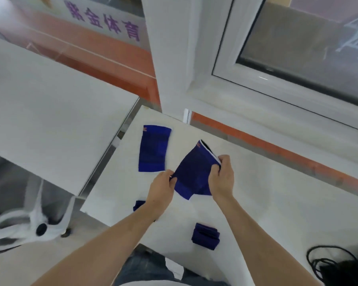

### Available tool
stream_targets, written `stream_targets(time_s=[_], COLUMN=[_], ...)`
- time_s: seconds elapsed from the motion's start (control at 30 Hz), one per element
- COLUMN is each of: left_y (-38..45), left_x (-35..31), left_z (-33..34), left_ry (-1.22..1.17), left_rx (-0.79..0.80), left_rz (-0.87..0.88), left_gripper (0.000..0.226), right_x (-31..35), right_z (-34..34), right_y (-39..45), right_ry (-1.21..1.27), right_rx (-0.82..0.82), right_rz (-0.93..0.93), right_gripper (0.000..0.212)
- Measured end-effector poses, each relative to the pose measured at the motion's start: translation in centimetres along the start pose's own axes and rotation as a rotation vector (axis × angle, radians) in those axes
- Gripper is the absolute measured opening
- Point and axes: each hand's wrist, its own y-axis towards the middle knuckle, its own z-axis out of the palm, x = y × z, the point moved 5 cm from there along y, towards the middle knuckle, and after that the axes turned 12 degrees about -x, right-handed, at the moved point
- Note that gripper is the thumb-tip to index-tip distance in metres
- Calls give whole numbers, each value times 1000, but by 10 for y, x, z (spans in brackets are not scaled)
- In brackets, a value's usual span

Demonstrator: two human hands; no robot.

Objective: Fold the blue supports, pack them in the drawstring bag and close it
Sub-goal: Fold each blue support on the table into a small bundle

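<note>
Blue support (191, 176) lifted, another (153, 149) flat, two folded (205, 236).

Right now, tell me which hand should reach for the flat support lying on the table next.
Left. The left hand sits just below the flat support, while the right hand is farther off, beyond the held support both hands grip.

Supports (154, 149) deep blue, darker bands; held support (192, 174) white-edged. Table (256, 193) white. Cable (326, 263) black.
</note>
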Motion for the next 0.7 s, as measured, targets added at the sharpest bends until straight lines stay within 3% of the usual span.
stream_targets(time_s=[0.17, 0.37, 0.5, 0.7], left_y=[22, 51, 69, 84], left_x=[49, 89, 101, 112], left_z=[-42, -62, -64, -64], left_ry=[-60, -168, -276, -362], left_rx=[-53, -41, -46, -57], left_rz=[-160, -302, -361, -373], left_gripper=[12, 19, 26, 19], right_x=[56, 83, 88, 99], right_z=[67, 139, 168, 200], right_y=[9, 26, 37, 58], right_ry=[-37, -53, -69, -162], right_rx=[102, 193, 133, 112], right_rz=[-128, -113, -94, -165], right_gripper=[10, 20, 22, 25])
